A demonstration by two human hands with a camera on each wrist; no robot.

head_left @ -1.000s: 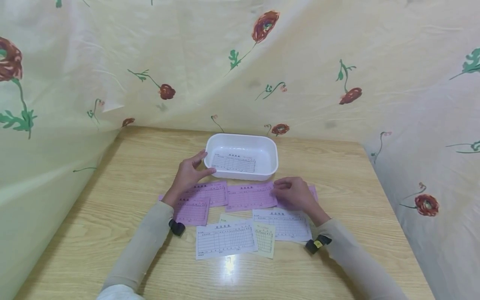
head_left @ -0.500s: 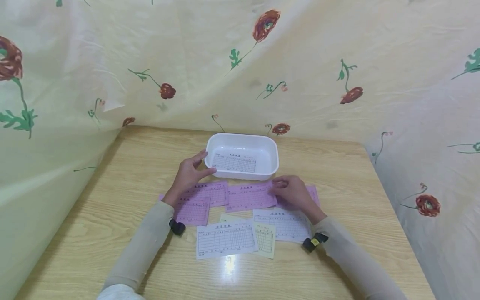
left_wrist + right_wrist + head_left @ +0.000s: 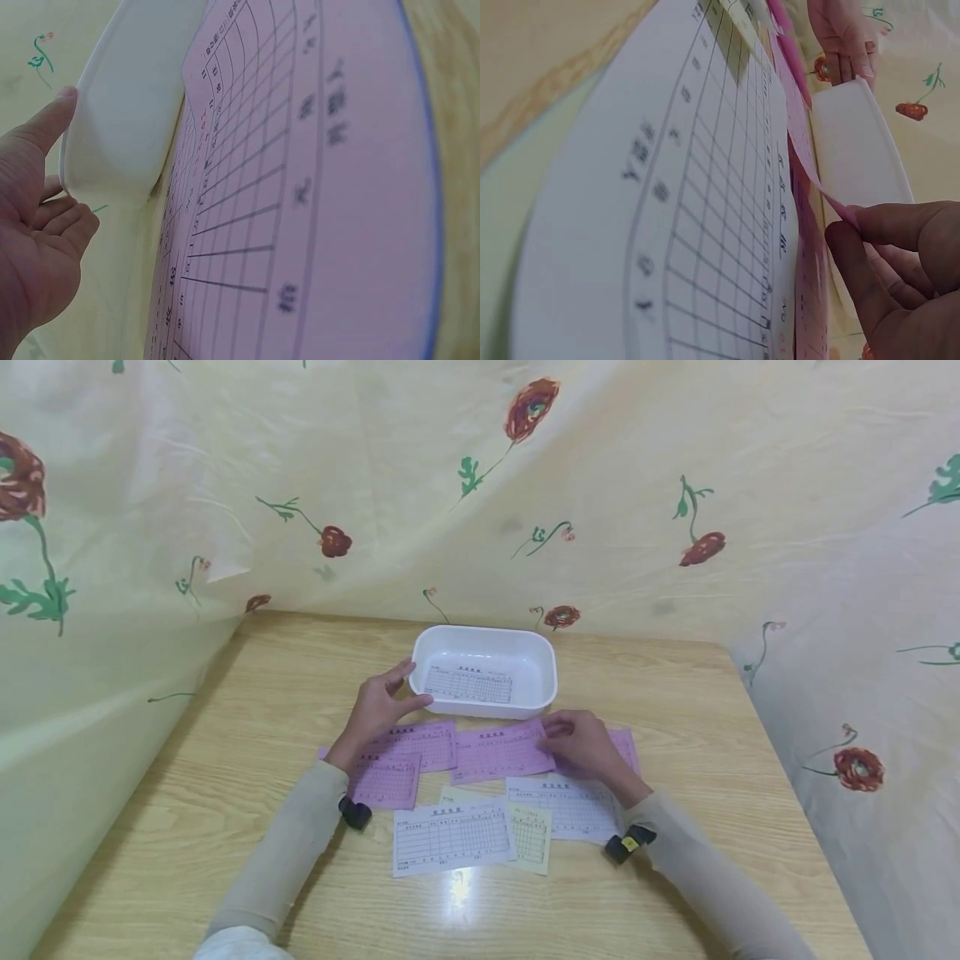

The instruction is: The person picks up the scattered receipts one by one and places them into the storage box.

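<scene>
In the head view my left hand (image 3: pixel 377 705) holds the left end of a white plastic tray (image 3: pixel 491 709), thumb at the front rim and fingers at the side. A printed white receipt slip (image 3: pixel 471 686) lies inside it. Between thumb and index finger, my right hand (image 3: pixel 585 745) pinches the upper right corner of a pink receipt slip (image 3: pixel 498 752); the right wrist view shows this corner (image 3: pixel 843 211) lifted. Other pink slips lie left of it (image 3: pixel 427 746) and under my right hand (image 3: pixel 626 747), partly covered.
Nearer me lie two white slips, one at the front (image 3: pixel 450 839) overlapping a yellow slip (image 3: pixel 531 843), the other to the right (image 3: pixel 566 810). The wooden table (image 3: pixel 645 685) meets a flowered cloth (image 3: pixel 420 568) behind the tray and at both sides.
My right hand has shifted slightly left, and the pink slip's right corner rises a little with it. The left hand and tray hold their place.
</scene>
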